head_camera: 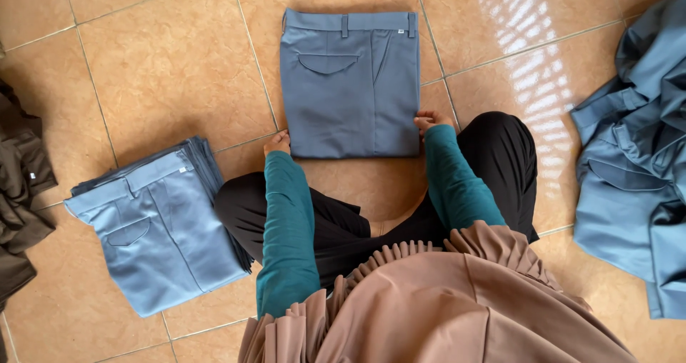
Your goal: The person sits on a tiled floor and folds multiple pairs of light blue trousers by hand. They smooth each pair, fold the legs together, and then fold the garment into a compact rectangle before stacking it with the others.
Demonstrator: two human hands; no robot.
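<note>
Nearest the camera, teal sleeves reach out over crossed legs in black to the folded grey-blue trousers point(349, 84) lying flat on the tiled floor point(164, 70). The left hand point(277, 143) rests at the near left corner of these trousers and the right hand point(429, 121) at their near right corner, fingers curled onto the edge, though whether they pinch the cloth cannot be told. Left of the trousers sits a stack of folded trousers point(161, 227), beyond it a dark brown heap point(21, 191); right of them lies a loose blue-grey pile point(636, 163).
</note>
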